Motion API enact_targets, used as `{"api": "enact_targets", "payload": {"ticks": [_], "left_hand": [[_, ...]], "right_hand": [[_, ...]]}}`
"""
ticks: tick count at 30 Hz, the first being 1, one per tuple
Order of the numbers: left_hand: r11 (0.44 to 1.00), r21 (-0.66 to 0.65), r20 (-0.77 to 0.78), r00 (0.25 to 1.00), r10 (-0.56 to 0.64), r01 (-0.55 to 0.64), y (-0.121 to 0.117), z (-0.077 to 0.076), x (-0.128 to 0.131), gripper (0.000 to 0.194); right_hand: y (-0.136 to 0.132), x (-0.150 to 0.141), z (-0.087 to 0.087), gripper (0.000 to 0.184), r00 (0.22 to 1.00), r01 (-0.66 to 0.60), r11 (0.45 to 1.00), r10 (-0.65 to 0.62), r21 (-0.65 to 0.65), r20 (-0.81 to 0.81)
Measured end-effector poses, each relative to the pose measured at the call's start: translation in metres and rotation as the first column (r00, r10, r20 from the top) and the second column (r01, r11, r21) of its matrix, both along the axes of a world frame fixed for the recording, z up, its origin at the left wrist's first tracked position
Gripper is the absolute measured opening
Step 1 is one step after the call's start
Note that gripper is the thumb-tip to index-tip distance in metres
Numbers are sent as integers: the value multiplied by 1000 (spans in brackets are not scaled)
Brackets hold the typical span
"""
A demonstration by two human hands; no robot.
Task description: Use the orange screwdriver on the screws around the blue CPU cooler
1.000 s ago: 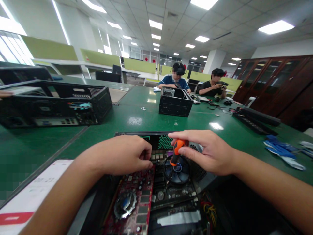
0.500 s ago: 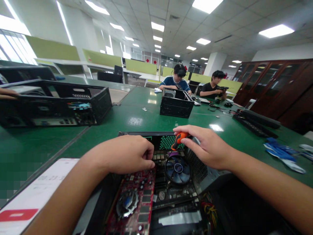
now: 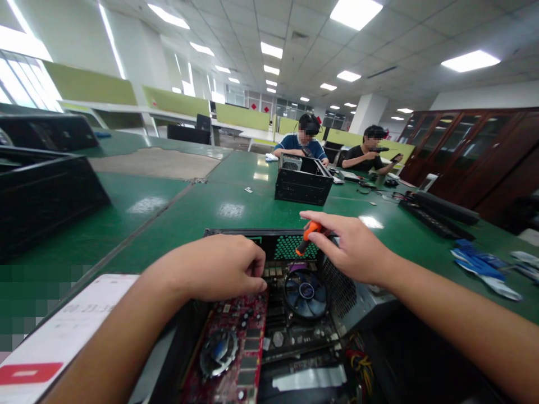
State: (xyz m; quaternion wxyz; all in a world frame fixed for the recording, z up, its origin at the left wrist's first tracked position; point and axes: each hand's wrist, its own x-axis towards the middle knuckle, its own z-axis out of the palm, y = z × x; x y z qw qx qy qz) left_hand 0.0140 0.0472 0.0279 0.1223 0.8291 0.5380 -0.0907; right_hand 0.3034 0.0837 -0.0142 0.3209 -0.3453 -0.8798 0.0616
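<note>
An open black computer case (image 3: 337,314) lies before me with its inner parts showing. My left hand (image 3: 225,266) is closed over the far end of a red graphics card (image 3: 223,314), thumb at its edge; the other fingertips are hidden. In my right hand (image 3: 353,247) is an orange and black screwdriver (image 3: 310,238), pinched by the handle and tilted. It hangs above the far part of the case, over the round CPU fan (image 3: 306,293), apart from it. I cannot make out the screwdriver's tip.
A phone (image 3: 50,336) with a lit screen lies under my left forearm. Other cases stand at left (image 3: 46,202) and farther off (image 3: 303,182), near two seated people. Blue and white gloves (image 3: 484,269) and black bezels (image 3: 438,213) lie at right on the green table (image 3: 236,196).
My right hand has lifted the screwdriver up and away from above the fan. My left hand has stayed over the card. The left-hand case has been shifted leftward and turned.
</note>
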Motion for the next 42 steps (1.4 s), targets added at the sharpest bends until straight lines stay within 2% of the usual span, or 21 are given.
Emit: {"api": "enact_targets", "payload": {"ticks": [2,4,7,10,12,18,21,30,33,38,42], "left_hand": [[1000,6,12,1000,-10,9,0,-1,-1,17],[1000,9,22,1000,-17,17,1,-2,-2,17],[1000,18,37,999,-19,18,2,-3,-3,17],[1000,15,22,1000,-15,14,1,-1,-3,18],[1000,4,-2,1000,-8,8,0,0,-1,17],[1000,3,-24,1000,-7,7,0,0,0,18],[1000,8,-12,1000,-8,8,0,-2,-1,17],[997,49,58,997,-57,54,5,-9,-10,20],[996,57,82,994,-72,68,6,-12,-13,22],[999,28,51,998,-42,41,5,-9,-8,19],[1000,19,48,999,-25,24,4,-7,-6,18]], "right_hand": [[2,2,-2,54,998,-57,998,57,4,7],[2,4,-3,54,996,-87,996,87,3,14],[-1,5,3,43,997,-77,997,78,22,-8],[-7,10,13,29,993,-45,997,52,69,-102],[-10,16,17,20,987,-83,993,93,84,-130],[-9,28,7,27,946,-226,969,243,101,-213],[-8,30,4,24,937,-286,956,294,68,-189],[-9,29,8,21,928,-328,943,332,49,-170],[-11,28,13,20,922,-352,935,353,35,-160],[-15,28,26,20,933,-358,934,357,-15,-45],[-18,27,28,19,932,-362,932,360,-33,-39]]}}
